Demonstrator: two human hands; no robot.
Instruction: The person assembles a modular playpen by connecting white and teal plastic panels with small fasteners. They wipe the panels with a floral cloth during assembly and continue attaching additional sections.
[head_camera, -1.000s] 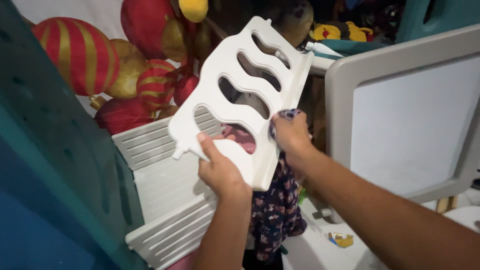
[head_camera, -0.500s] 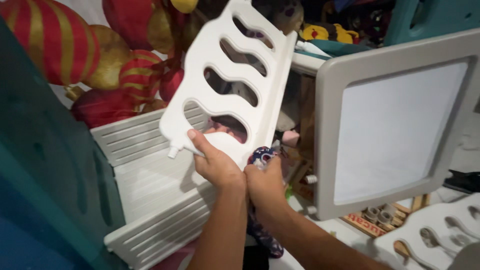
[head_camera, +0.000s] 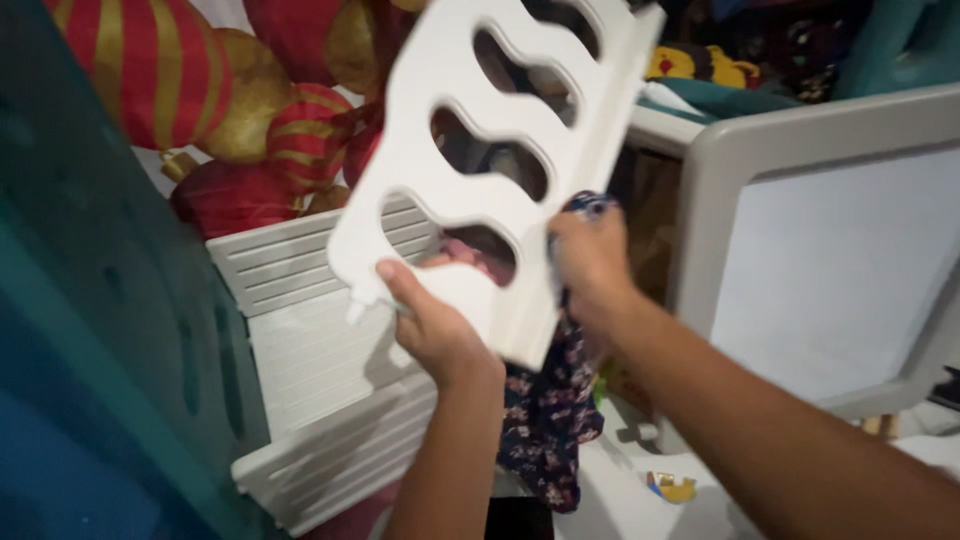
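Observation:
I hold up a white plastic panel (head_camera: 520, 130) with wavy cut-out slots, tilted toward the upper right. My left hand (head_camera: 430, 320) grips its lower edge, thumb on the front face. On the panel's right edge rests my right hand (head_camera: 590, 265), which also pinches a dark floral cloth (head_camera: 550, 410) that hangs down below the panel.
Red and gold striped inflatable balls (head_camera: 200, 90) fill the upper left. White slatted panels (head_camera: 320, 340) lie below the held panel. A teal panel (head_camera: 90, 330) stands close on the left. A grey-framed white board (head_camera: 830, 250) stands on the right. Small toys (head_camera: 670, 487) lie on the floor.
The panel has lifted and swung toward the upper right. My right hand has gone from just under the panel up to its right edge, still with the cloth.

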